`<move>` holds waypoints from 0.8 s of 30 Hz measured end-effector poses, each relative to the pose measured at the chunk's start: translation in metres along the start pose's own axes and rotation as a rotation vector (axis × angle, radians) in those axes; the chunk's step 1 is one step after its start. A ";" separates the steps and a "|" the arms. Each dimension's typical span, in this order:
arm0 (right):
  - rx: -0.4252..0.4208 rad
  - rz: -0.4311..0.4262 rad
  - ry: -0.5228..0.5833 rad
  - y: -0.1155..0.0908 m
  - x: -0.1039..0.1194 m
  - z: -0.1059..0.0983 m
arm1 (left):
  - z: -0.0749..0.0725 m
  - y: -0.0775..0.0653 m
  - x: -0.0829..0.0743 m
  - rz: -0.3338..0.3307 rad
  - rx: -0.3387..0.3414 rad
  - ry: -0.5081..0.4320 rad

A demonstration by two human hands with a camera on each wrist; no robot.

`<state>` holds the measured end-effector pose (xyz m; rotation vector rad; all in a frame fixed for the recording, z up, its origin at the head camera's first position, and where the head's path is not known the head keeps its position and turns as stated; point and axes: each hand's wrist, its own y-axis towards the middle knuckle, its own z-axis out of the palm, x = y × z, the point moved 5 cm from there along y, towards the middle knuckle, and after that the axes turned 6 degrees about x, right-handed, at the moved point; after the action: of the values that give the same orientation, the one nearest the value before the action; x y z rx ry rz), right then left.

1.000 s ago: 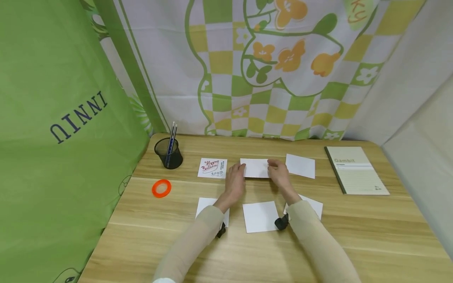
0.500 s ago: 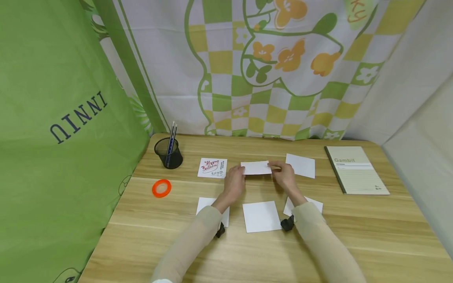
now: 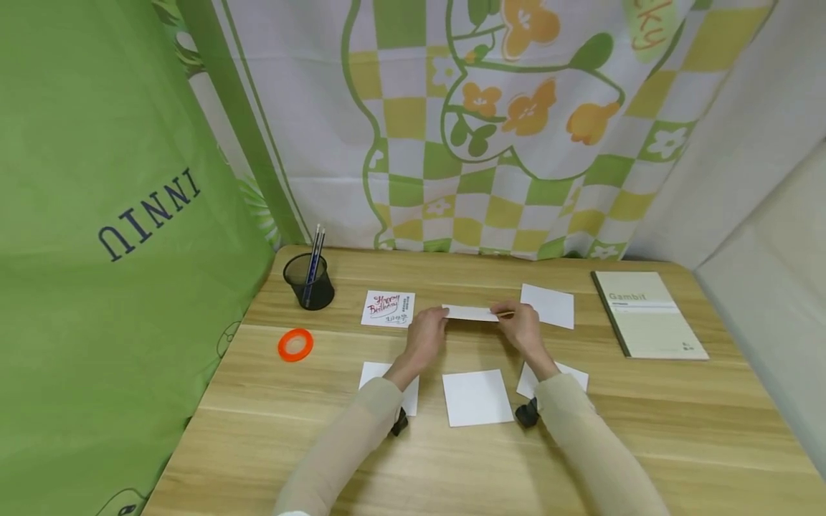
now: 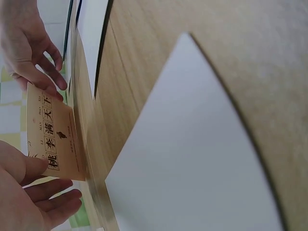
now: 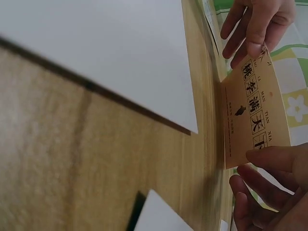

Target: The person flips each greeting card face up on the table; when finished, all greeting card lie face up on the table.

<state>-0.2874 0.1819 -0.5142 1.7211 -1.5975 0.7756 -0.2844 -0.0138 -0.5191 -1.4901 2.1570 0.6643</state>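
Observation:
Both hands hold a card (image 3: 472, 313) by its two short ends, raised and tilted over the table. From above its white side shows as a narrow strip. The wrist views show the other side, a tan printed card (image 4: 57, 132) with large boxed Chinese characters. My left hand (image 3: 426, 337) pinches the left end, thumb on the printed side, fingers behind. My right hand (image 3: 521, 333) pinches the right end likewise. Left of it lies a white card (image 3: 387, 307) with red "Happy Birthday" lettering; on the right is a blank white card (image 3: 548, 306).
Three white cards form a nearer row: left (image 3: 406, 394), middle (image 3: 477, 398) and right (image 3: 568, 376), the outer two partly under my arms. A black mesh pen cup (image 3: 312, 290) with pencils and an orange ring (image 3: 295, 345) stand left. A notebook (image 3: 648, 315) lies right.
The held card has tipped so its white side narrows from a broad rectangle to a strip. My right hand has shifted slightly right and nearer; the left hand has barely moved.

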 end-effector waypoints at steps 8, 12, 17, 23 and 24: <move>-0.016 0.002 -0.037 0.001 0.001 0.003 | -0.004 0.000 0.002 0.025 -0.042 -0.022; -0.030 -0.004 -0.060 0.001 0.000 0.003 | -0.008 0.002 0.002 0.042 -0.059 -0.033; -0.036 -0.016 -0.067 0.000 0.000 0.003 | -0.011 0.003 0.001 0.056 -0.064 -0.039; -0.027 -0.015 -0.072 0.000 -0.002 0.003 | -0.012 0.005 0.000 0.069 -0.071 -0.076; -0.026 -0.014 -0.072 0.000 -0.003 0.003 | -0.012 0.005 0.000 0.075 -0.074 -0.080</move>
<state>-0.2879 0.1814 -0.5178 1.7577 -1.6351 0.6903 -0.2906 -0.0195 -0.5090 -1.4004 2.1570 0.8241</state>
